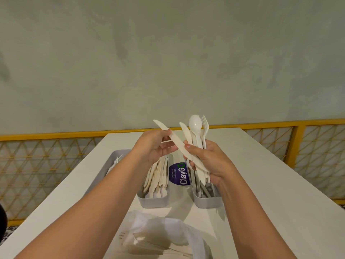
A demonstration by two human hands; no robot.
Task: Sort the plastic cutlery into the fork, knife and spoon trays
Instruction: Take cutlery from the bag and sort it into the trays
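Left hand (156, 144): raised over the middle tray, thumb and fingertips pinching a cream knife (177, 143) just below its blade, the other fingers curled under.
Knife: it slants across the gap between both hands. The blade tip points up and left, and the handle end runs down into the right hand.
Right hand (209, 161): fingers wrapped round a bundle (197, 143) of cutlery held upright, with the thumb lying on the slanted knife too.
Bundle: a white spoon (195, 124) sticks up highest. A fork (204, 124) is just to its right and a second knife (184, 130) to its left. The handles poke out under the palm.
Left tray (119, 152): grey and mostly hidden behind the left forearm, but fork tines peek out at the far end.
Middle tray (153, 201): grey, stacked with cream knives.
Right tray (207, 201): grey, right below the right hand. Probably spoons in there, but honestly the handles are all I can make out.
Purple card (179, 174): lies flat between the middle and right trays, with "ClayGo" in white letters.
Plastic bag (164, 236): see-through, on the near edge, blurry, with more cutlery showing inside.
Table (261, 174): white, with all three trays side by side on it.
Railing (280, 123): yellow with lattice panels, running behind the table under a pale wall.
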